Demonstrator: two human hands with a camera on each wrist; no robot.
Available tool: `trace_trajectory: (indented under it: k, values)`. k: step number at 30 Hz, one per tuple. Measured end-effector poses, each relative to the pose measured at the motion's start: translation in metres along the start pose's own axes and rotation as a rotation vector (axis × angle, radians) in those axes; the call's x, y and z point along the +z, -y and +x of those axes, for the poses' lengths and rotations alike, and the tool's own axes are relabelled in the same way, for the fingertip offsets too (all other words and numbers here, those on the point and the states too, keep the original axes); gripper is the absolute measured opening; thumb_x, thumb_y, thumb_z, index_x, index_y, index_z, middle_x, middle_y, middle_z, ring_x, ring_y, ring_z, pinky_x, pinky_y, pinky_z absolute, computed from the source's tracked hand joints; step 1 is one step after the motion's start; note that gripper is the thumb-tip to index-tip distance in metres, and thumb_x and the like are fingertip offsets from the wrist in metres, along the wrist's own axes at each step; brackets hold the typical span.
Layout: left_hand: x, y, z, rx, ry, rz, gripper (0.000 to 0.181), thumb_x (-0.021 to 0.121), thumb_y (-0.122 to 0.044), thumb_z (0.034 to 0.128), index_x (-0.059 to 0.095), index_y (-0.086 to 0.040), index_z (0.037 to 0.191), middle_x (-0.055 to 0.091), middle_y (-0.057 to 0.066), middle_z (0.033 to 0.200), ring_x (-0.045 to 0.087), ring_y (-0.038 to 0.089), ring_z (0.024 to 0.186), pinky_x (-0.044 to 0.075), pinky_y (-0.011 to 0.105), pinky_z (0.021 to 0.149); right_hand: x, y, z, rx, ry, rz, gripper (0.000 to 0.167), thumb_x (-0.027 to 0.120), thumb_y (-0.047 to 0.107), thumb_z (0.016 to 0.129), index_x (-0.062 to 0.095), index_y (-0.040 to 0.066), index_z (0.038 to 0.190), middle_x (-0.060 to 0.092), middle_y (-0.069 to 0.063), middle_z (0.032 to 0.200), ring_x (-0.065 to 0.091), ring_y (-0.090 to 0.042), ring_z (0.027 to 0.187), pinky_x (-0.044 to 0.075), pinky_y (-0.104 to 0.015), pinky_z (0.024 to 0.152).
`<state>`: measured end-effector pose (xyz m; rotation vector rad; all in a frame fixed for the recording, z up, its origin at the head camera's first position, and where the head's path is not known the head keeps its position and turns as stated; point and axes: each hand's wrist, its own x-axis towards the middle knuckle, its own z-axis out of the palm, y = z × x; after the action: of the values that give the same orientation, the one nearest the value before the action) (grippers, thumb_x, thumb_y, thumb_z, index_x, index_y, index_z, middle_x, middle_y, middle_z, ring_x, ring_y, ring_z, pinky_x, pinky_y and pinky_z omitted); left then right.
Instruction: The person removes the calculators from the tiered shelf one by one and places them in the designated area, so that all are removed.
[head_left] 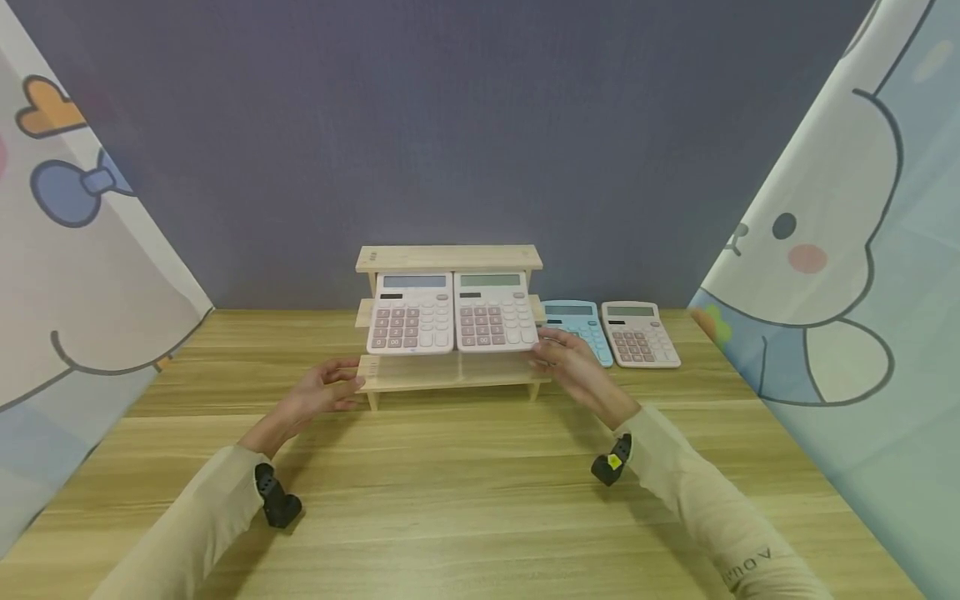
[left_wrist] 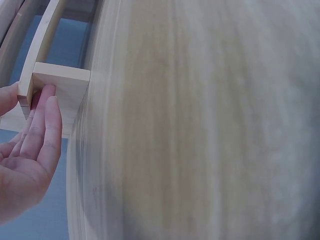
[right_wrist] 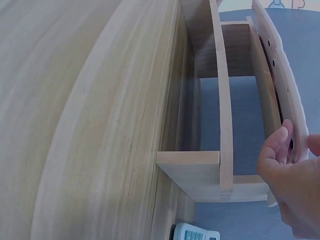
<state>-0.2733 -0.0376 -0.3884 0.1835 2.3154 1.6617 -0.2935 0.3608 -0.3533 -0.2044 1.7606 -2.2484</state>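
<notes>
While the left hand (head_left: 313, 395) pinches the left end of the wooden rack's (head_left: 450, 257) lower front board (head_left: 450, 380), probably steadying it, the right hand (head_left: 576, 368) pinches the right-hand calculator (head_left: 491, 313) by its lower right corner, up on the rack beside the left-hand calculator (head_left: 411, 313). Best: light grip, small square nudges, bottom edges level.

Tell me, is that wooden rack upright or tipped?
Upright: the wooden rack stands on the table, its legs under the lower board that the left hand pinches.
</notes>
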Motion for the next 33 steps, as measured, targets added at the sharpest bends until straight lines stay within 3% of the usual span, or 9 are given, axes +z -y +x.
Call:
trace_trajectory:
  k: [8, 24, 33]
  values:
    - [-0.0009, -0.0002, -0.0007, 0.003, 0.006, 0.0, 0.067, 0.055, -0.026, 0.0924, 0.021, 0.003, 0.141, 0.033, 0.03, 0.134, 0.055, 0.022, 0.103, 0.054, 0.034, 0.085, 0.0035, 0.0018, -0.0007, -0.003, -0.001, 0.029, 0.047, 0.044, -0.003, 0.092, 0.025, -0.008, 0.135, 0.059, -0.001, 0.096, 0.062, -0.013, 0.091, 0.052, -0.024, 0.084]
    - [-0.0004, -0.0021, -0.001, -0.009, -0.001, -0.003, 0.067, 0.055, -0.026, 0.0923, 0.021, 0.003, 0.142, 0.034, 0.03, 0.133, 0.057, 0.02, 0.1, 0.054, 0.035, 0.086, 0.0068, 0.0045, -0.0024, 0.014, -0.002, 0.073, 0.05, 0.039, -0.005, 0.093, 0.02, -0.01, 0.139, 0.054, -0.006, 0.105, 0.06, -0.012, 0.09, 0.051, -0.022, 0.085]
    - [-0.0009, -0.0018, -0.0012, -0.006, 0.003, -0.002, 0.067, 0.055, -0.027, 0.0921, 0.021, 0.003, 0.142, 0.033, 0.03, 0.134, 0.055, 0.027, 0.106, 0.053, 0.036, 0.086, 0.0081, 0.0064, -0.0031, 0.02, -0.01, 0.09, 0.05, 0.039, -0.007, 0.092, 0.02, -0.01, 0.139, 0.054, -0.006, 0.103, 0.06, -0.012, 0.089, 0.051, -0.02, 0.082]
